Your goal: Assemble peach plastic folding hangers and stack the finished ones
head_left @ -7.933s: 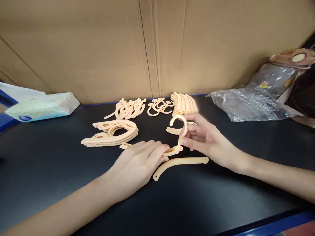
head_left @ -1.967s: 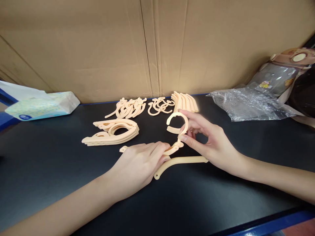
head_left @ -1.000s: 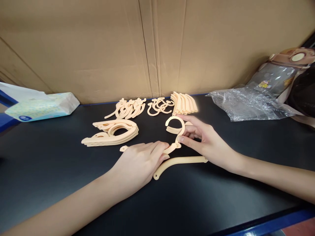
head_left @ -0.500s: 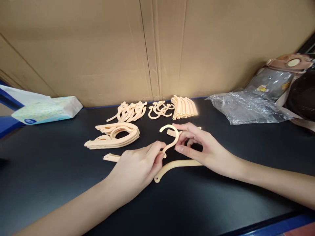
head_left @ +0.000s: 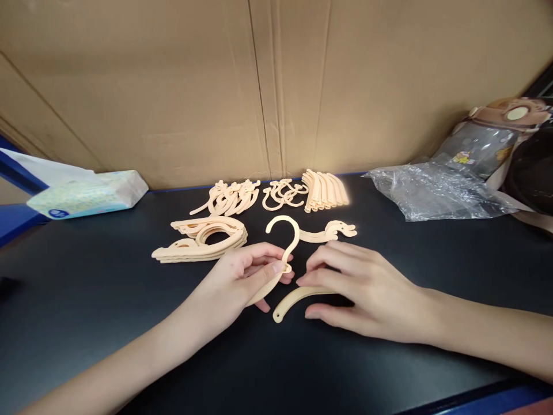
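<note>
My left hand pinches a cream plastic hanger arm at its upper end, where a curved hanger hook stands upright against it. Whether hook and arm are locked together cannot be made out. To the right, my right hand is spread over a second hanger arm lying on the table, fingers and thumb apart on either side of it. Beyond that hand lies a wavy cream connecting piece. A stack of folded hangers rests behind my left hand.
At the back of the black table lie a pile of curved pieces, a heap of hooks and a row of hanger arms. A tissue pack is left; crumpled clear plastic and a bottle are right.
My left hand has lifted and turned, bringing the hanger arm up with the hook. My right hand has left the hook and come down over the other arm.
</note>
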A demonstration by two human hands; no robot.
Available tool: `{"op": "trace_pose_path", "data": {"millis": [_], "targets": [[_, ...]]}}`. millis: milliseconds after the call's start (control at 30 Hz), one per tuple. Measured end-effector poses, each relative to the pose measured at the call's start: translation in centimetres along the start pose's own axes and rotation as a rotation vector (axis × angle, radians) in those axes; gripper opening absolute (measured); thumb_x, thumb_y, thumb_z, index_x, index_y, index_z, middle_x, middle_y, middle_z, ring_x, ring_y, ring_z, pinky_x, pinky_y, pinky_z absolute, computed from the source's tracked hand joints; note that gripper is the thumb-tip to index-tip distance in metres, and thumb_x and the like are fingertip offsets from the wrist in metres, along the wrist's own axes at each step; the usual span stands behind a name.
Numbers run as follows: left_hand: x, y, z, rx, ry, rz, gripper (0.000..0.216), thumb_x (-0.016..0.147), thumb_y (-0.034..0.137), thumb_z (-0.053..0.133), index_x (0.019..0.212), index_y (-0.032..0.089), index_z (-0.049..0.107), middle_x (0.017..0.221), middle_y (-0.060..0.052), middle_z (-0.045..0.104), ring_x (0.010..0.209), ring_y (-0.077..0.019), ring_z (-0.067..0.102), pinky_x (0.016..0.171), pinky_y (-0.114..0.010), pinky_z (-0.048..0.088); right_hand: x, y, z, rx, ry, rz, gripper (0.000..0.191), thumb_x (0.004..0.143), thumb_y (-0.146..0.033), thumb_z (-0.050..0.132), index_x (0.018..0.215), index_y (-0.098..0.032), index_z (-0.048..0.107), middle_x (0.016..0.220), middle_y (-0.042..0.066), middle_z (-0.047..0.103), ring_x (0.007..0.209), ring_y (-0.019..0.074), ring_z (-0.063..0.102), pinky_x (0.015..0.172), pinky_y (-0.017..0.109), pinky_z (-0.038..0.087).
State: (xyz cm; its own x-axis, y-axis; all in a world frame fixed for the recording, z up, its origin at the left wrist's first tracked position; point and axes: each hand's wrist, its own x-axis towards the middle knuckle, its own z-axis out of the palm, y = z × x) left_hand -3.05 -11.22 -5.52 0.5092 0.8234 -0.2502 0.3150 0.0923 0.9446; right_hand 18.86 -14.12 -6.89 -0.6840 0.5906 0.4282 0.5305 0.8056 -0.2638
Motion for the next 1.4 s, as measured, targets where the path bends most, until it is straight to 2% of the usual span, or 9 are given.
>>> {"op": "trace_pose_path", "data": {"millis": [100, 200, 433, 667, 800, 900, 967, 1033, 1400], "targets": [[-0.1, 0.1, 0.1, -0.100, -0.020, -0.057, 0.019, 0.089, 0.036, 0.058, 0.099, 0.019, 0.061, 0.096, -0.003, 0.068, 0.097, -0.0207, 0.065, 0.059, -0.020, 0.057, -0.1, -0.1, 0.5, -0.103, -0.051, -0.048, 0.019, 0.092, -0.030, 0.055, 0.101, -0.016, 0.065, 0.096, 0.006, 0.062, 0.085, 0.0175, 0.055, 0.075, 0.031, 0.046], [0.0, 0.2, 0.0, -0.155, -0.010, -0.094, 0.017, 0.089, 0.033, 0.059, 0.098, 0.020, 0.061, 0.092, -0.002, 0.067, 0.091, -0.0182, 0.066, 0.060, -0.020, 0.058, -0.1, -0.1, 0.8, -0.148, -0.075, -0.040, 0.018, 0.095, -0.024, 0.049, 0.094, -0.017, 0.065, 0.090, 0.005, 0.061, 0.079, 0.0164, 0.054, 0.071, 0.030, 0.044], [0.0, 0.4, -0.2, -0.173, 0.006, -0.142, 0.020, 0.089, 0.034, 0.059, 0.098, 0.017, 0.061, 0.090, -0.004, 0.066, 0.079, -0.0153, 0.064, 0.057, -0.020, 0.057, 0.1, -0.2, 0.6, -0.091, -0.095, -0.017, 0.024, 0.099, -0.020, 0.037, 0.096, -0.014, 0.060, 0.085, 0.005, 0.060, 0.073, 0.0155, 0.051, 0.069, 0.028, 0.043], [0.1, 0.6, -0.3, -0.153, -0.025, -0.137, 0.020, 0.087, 0.037, 0.060, 0.094, 0.018, 0.064, 0.112, -0.005, 0.063, 0.077, -0.0132, 0.062, 0.057, -0.021, 0.057, -0.3, 0.2, 0.8, -0.144, -0.118, -0.008, 0.020, 0.094, -0.007, 0.036, 0.095, -0.014, 0.055, 0.080, 0.003, 0.057, 0.064, 0.0126, 0.052, 0.058, 0.024, 0.039], [0.2, 0.5, -0.4, -0.170, -0.032, -0.153, 0.022, 0.086, 0.039, 0.061, 0.093, 0.018, 0.064, 0.117, -0.006, 0.061, 0.080, -0.0144, 0.063, 0.058, -0.022, 0.057, -0.6, 0.4, 0.8, -0.223, -0.151, 0.010, 0.026, 0.092, -0.003, 0.033, 0.100, -0.015, 0.055, 0.075, 0.000, 0.058, 0.058, 0.0118, 0.052, 0.052, 0.025, 0.035], [0.1, 0.5, -0.4, -0.187, -0.017, -0.158, 0.024, 0.085, 0.040, 0.063, 0.094, 0.017, 0.064, 0.116, -0.007, 0.061, 0.078, -0.0142, 0.062, 0.056, -0.022, 0.056, -0.6, 0.5, 0.7, -0.256, -0.118, -0.005, 0.026, 0.098, -0.014, 0.032, 0.091, -0.015, 0.058, 0.069, -0.002, 0.059, 0.053, 0.0110, 0.051, 0.048, 0.026, 0.031], [0.0, 0.6, -0.4, -0.188, -0.012, -0.158, 0.023, 0.086, 0.039, 0.062, 0.093, 0.016, 0.064, 0.113, -0.007, 0.061, 0.077, -0.0136, 0.062, 0.055, -0.021, 0.056, -0.5, 0.5, 0.5, -0.271, -0.075, -0.025, 0.034, 0.101, -0.030, 0.034, 0.081, -0.016, 0.058, 0.065, -0.002, 0.058, 0.050, 0.0101, 0.050, 0.048, 0.026, 0.031], [-0.1, 0.7, -0.4, -0.187, -0.014, -0.162, 0.022, 0.086, 0.036, 0.062, 0.092, 0.016, 0.064, 0.111, -0.006, 0.062, 0.075, -0.0133, 0.062, 0.053, -0.021, 0.056, -0.4, 0.6, 0.5, -0.292, -0.046, -0.033, 0.039, 0.100, -0.036, 0.036, 0.075, -0.016, 0.059, 0.063, -0.002, 0.057, 0.050, 0.0097, 0.050, 0.049, 0.026, 0.030], [0.0, 0.7, -0.5, -0.145, -0.105, -0.196, 0.026, 0.082, 0.041, 0.067, 0.089, 0.016, 0.067, 0.079, -0.002, 0.065, 0.067, -0.0144, 0.066, 0.049, -0.018, 0.054, -0.4, 0.7, 0.7, -0.398, 0.004, -0.077, 0.033, 0.097, -0.034, 0.045, 0.076, -0.017, 0.064, 0.062, -0.002, 0.056, 0.052, 0.0119, 0.048, 0.052, 0.028, 0.029]]}}
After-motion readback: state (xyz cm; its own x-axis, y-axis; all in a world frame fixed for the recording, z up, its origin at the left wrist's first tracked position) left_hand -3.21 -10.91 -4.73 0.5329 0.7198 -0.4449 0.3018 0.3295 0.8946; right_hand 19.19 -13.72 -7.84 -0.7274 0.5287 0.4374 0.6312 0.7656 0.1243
